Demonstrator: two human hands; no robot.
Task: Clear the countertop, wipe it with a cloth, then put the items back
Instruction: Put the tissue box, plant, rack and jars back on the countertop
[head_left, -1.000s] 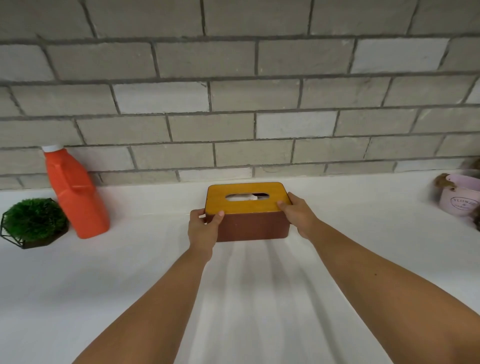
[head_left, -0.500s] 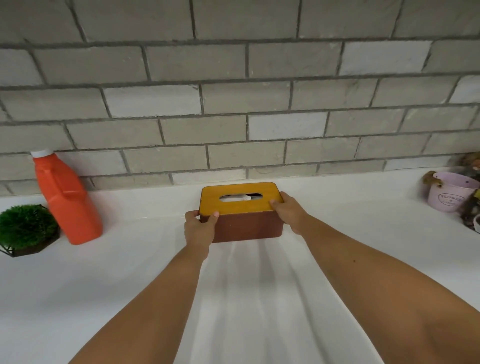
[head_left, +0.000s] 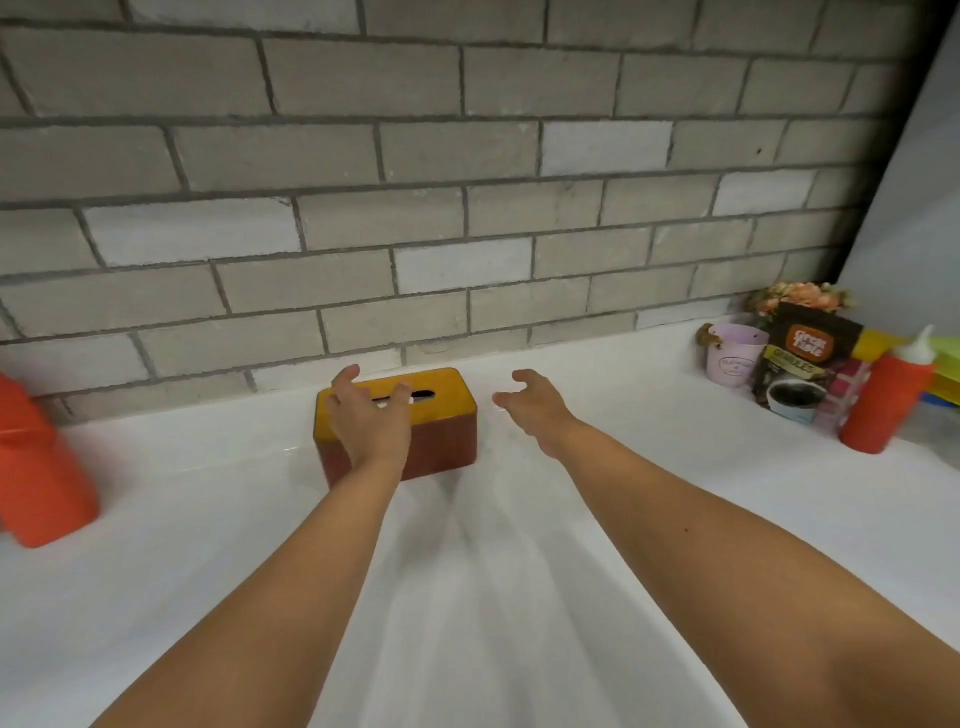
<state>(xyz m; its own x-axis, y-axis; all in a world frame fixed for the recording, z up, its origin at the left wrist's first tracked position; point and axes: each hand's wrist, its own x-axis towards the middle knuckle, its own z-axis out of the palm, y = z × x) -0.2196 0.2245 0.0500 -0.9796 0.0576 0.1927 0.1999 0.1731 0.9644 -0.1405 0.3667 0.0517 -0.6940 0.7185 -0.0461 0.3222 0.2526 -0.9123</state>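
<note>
- An orange bottle (head_left: 39, 467) stands on the white surface (head_left: 182, 545) at the far left edge of the view, partly cut off.
- The tissue box (head_left: 444, 436), with a brown body and a yellow lid, sits on the surface close to the grey brick wall (head_left: 415, 208), left of centre.
- The left hand (head_left: 371, 415) is over the left half of the box, its fingers spread and lightly bent and gripping nothing. I cannot tell whether it touches the lid.
- The right hand (head_left: 535, 405) hangs just right of the box, apart from it, with its fingers loosely curled and empty.
- At the far right, by the wall, stand a pink pot (head_left: 735, 356), a dark coffee packet (head_left: 805, 364) just beside it, and a red squeeze bottle (head_left: 883, 402) nearer.
</note>
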